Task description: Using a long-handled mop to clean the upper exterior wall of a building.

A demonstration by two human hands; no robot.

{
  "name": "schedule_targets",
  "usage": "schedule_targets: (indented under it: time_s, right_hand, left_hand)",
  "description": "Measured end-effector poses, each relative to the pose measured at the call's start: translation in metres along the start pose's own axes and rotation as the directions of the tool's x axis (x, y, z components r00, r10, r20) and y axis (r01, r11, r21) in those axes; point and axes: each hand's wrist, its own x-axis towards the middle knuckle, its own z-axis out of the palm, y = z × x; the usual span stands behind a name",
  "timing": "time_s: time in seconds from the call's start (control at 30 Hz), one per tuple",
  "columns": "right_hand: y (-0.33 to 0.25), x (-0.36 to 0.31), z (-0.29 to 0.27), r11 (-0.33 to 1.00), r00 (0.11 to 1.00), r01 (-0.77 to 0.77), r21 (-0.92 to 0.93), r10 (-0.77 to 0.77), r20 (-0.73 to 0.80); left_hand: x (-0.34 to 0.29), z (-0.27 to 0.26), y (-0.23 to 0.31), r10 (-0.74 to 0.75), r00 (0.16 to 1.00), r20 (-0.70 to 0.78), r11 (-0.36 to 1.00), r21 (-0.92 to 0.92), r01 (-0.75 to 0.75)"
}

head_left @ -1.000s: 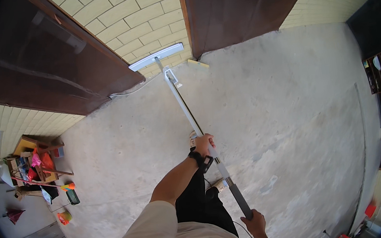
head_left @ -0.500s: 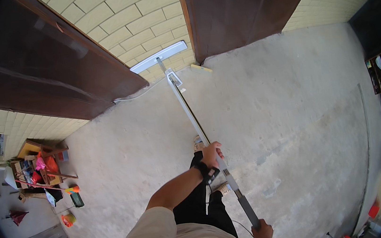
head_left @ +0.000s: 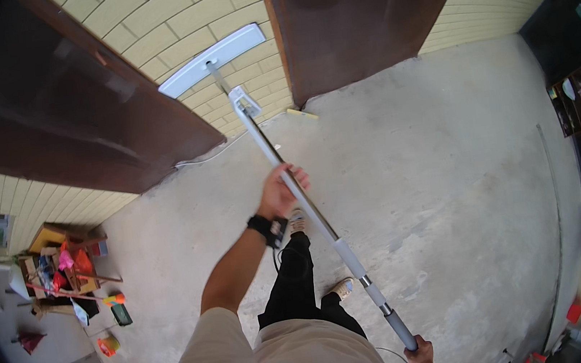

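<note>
A long-handled flat mop (head_left: 320,218) slants across the middle of the view, its wide white head (head_left: 214,59) raised in front of the yellow brick wall. A white slider bracket (head_left: 244,102) sits on the pole just below the head. My left hand (head_left: 281,193), with a black band on its wrist, is loosely wrapped around the bare metal upper pole, slightly blurred. At the lower right, my right hand (head_left: 422,359) grips the end of the grey handle. The mop head appears off the floor.
Two dark brown doors (head_left: 56,101) (head_left: 358,21) flank the brick wall (head_left: 184,20). A small yellowish bar (head_left: 302,114) lies on the concrete floor (head_left: 433,164) by the right door. At the left stand a cluttered wooden rack (head_left: 68,263) and an orange-yellow bucket (head_left: 108,346).
The mop head has risen up and to the left, and tilted more. My left hand has slid up the pole toward the head. My right hand has shifted slightly right.
</note>
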Motion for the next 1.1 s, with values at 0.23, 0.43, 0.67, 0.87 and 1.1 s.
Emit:
schedule_targets:
  time_s: [0.23, 0.43, 0.67, 0.87, 1.1]
  right_hand:
    - [-0.017, -0.005, -0.031, 0.957, 0.875, -0.252, -0.143, 0.288, 0.388]
    - [-0.081, 0.11, -0.053, 0.986, 0.724, -0.165, -0.021, 0.135, 0.676]
    - [-0.129, 0.244, -0.056, 0.956, 0.657, 0.132, -0.263, 0.114, 0.745]
    - [-0.173, 0.398, -0.096, 0.976, 0.515, 0.193, -0.102, -0.012, 0.857]
    - [-0.238, 0.65, -0.018, 0.852, 0.496, 0.511, -0.116, -0.182, 0.849]
  left_hand:
    - [0.065, -0.004, 0.045, 0.051, 0.974, -0.221, 0.986, 0.166, -0.014]
    - [0.068, 0.013, 0.042, 0.004, 0.962, -0.272, 0.982, 0.184, 0.048]
    - [0.101, 0.021, 0.034, -0.035, 0.957, -0.287, 0.987, 0.14, 0.078]
    - [0.142, 0.029, 0.022, -0.054, 0.956, -0.289, 0.99, 0.109, 0.089]
    - [0.188, 0.014, 0.006, 0.044, 0.957, -0.288, 0.993, 0.118, -0.011]
